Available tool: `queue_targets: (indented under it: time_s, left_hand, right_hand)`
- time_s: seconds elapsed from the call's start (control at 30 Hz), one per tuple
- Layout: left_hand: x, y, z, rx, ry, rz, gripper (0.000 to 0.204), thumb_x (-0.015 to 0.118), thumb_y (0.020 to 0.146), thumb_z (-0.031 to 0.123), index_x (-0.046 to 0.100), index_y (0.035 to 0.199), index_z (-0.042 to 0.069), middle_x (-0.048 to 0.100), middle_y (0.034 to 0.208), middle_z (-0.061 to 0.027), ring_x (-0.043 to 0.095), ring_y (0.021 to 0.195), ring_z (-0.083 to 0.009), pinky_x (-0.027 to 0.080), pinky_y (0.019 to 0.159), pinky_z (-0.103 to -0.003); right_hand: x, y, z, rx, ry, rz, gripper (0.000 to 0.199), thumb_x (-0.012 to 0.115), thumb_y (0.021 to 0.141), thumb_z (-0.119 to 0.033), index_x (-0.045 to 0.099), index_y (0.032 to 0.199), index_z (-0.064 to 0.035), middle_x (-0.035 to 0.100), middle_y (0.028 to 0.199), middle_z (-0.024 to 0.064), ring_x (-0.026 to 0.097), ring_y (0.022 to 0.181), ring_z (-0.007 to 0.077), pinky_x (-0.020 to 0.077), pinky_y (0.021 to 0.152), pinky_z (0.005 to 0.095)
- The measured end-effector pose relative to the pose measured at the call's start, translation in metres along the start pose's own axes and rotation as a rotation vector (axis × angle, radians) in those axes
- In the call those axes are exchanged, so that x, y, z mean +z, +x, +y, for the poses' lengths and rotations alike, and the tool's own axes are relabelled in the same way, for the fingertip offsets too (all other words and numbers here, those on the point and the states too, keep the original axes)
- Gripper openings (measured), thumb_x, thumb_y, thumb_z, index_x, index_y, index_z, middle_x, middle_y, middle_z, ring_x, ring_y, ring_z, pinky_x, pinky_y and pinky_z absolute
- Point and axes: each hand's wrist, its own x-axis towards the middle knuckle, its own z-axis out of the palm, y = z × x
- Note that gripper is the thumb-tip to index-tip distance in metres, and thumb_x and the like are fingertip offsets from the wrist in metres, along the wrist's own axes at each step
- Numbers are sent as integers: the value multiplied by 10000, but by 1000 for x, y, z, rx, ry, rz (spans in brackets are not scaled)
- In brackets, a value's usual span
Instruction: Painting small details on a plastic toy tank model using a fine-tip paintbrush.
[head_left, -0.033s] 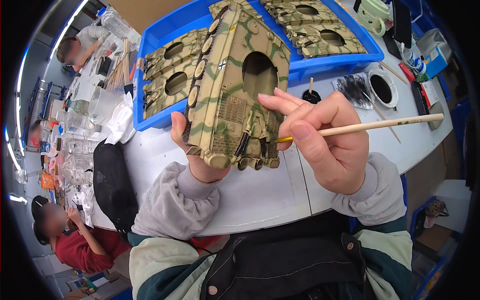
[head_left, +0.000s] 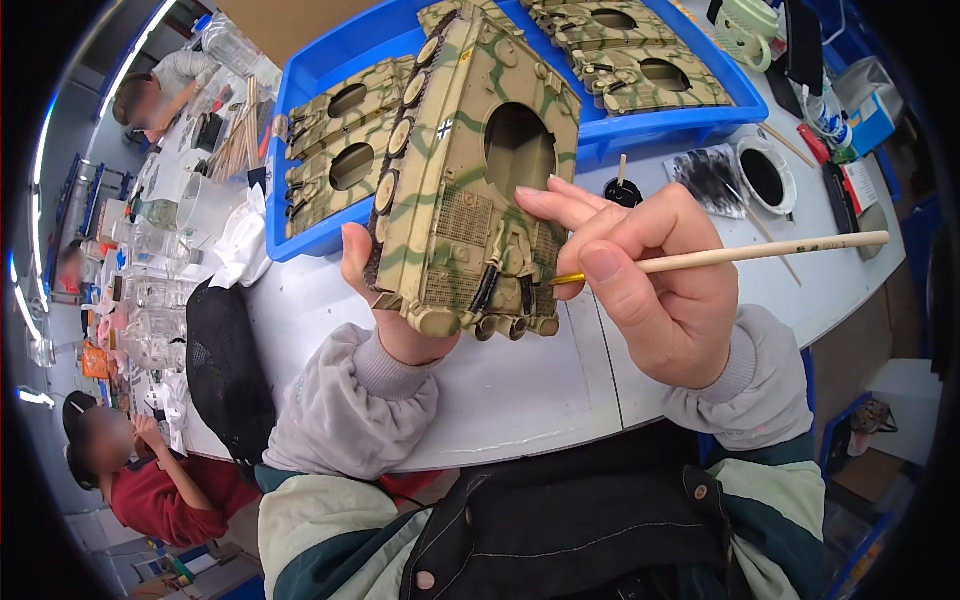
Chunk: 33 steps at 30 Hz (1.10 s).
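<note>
My left hand grips camouflaged toy tank from beneath, thumb raised alongside, other fingers hidden. Tank sits tilted above white table. My right hand pinches wooden brush near its brass collar, bristle contact unclear; one fingertip at round hole. Beyond: black pot, then blue tray bearing similar tanks.
</note>
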Motion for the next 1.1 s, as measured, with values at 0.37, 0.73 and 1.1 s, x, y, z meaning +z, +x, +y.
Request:
queue_targets:
  time_s: [0.37,0.73,1.1]
  left_hand:
    - [-2,0,0,17,-13,-40,755,453,819,607,394,1303,31,497,1247,-112,504,1092,-251,412,913,-378]
    - [-2,0,2,31,24,-34,730,409,840,610,398,1306,48,507,1239,-110,518,1076,-254,423,903,-384]
    - [-3,-1,2,-2,103,2,754,361,843,640,391,1319,56,508,1246,-112,515,1090,-259,419,917,-393]
  right_hand:
    - [-7,2,-3,-64,-166,-202,80,449,918,-55,383,929,-12,586,733,104,604,966,341,275,1007,574]
    - [-8,2,-4,-54,-158,-176,74,463,905,-48,399,907,-10,581,724,93,622,932,316,303,998,560]
    - [-9,1,-2,-67,-140,-170,43,468,881,-18,424,879,-17,553,680,62,629,870,260,315,991,563]
